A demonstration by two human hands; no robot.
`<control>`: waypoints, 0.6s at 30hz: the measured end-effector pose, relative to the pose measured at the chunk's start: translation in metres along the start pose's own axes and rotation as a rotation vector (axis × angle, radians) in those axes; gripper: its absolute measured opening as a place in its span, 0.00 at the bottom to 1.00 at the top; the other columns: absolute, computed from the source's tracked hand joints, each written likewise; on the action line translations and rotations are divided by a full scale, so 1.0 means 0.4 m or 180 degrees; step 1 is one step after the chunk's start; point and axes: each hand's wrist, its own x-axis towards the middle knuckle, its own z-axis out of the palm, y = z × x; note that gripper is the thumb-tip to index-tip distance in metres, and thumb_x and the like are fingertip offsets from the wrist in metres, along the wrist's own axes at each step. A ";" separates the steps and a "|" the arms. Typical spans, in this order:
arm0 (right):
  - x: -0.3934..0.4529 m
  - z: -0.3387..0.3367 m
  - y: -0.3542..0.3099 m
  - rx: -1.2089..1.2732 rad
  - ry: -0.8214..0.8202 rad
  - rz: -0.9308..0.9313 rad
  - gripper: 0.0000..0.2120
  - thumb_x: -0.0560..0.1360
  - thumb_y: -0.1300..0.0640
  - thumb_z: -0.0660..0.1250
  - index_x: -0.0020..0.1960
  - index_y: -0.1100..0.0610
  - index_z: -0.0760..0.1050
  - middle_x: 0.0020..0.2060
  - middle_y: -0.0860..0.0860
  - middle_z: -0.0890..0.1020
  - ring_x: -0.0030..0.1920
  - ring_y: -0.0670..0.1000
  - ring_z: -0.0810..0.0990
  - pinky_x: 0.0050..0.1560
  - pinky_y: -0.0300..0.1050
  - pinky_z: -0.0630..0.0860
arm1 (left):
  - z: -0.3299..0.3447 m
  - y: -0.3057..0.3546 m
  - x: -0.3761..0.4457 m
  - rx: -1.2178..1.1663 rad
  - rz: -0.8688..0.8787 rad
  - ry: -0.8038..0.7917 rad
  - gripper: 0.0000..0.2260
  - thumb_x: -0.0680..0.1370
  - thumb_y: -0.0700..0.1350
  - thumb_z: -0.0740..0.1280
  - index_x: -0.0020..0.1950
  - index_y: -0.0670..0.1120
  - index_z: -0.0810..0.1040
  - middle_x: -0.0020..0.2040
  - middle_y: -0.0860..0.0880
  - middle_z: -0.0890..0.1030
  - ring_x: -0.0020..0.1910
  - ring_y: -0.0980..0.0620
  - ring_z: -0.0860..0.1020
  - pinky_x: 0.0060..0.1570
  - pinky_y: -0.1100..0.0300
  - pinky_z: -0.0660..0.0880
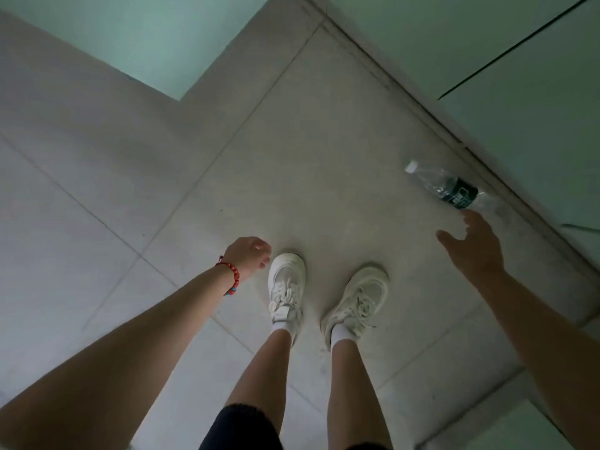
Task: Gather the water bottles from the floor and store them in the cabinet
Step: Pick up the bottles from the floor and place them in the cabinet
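Note:
A clear plastic water bottle (449, 189) with a white cap and a dark green label lies on its side on the tiled floor at the right, close to the base of the pale green cabinet (526, 102). My right hand (474, 246) hovers just below the bottle with fingers spread, one fingertip almost at the label; it holds nothing. My left hand (248, 257), with a red bead bracelet at the wrist, hangs loosely curled above my left shoe and holds nothing.
My two feet in white sneakers (287, 287) stand mid-floor on light grey tiles (97, 177). A pale green wall (162, 37) forms a corner at the upper left. A dark seam (519, 47) between cabinet doors runs across the upper right.

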 end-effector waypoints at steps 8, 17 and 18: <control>0.320 0.120 0.042 -0.0352 0.0442 -0.0711 0.33 0.66 0.53 0.71 0.68 0.60 0.65 0.64 0.63 0.72 0.64 0.64 0.71 0.62 0.59 0.71 | 0.147 -0.022 0.275 -0.0031 0.0158 -0.0162 0.07 0.75 0.41 0.63 0.39 0.47 0.77 0.35 0.49 0.79 0.34 0.53 0.77 0.34 0.66 0.72; 0.486 0.207 0.086 -0.1579 0.0758 -0.0812 0.38 0.66 0.63 0.71 0.71 0.62 0.58 0.66 0.67 0.65 0.67 0.67 0.64 0.65 0.61 0.61 | 0.252 -0.028 0.382 0.0482 0.0293 -0.0355 0.08 0.76 0.42 0.62 0.49 0.46 0.80 0.47 0.44 0.83 0.51 0.47 0.81 0.58 0.54 0.76; 0.496 0.207 0.087 -0.1689 0.0803 -0.0834 0.37 0.67 0.64 0.70 0.71 0.62 0.57 0.66 0.68 0.65 0.66 0.67 0.64 0.64 0.61 0.61 | 0.255 -0.034 0.386 0.0603 0.0285 -0.0380 0.09 0.76 0.42 0.61 0.51 0.45 0.80 0.50 0.44 0.83 0.52 0.47 0.80 0.59 0.53 0.75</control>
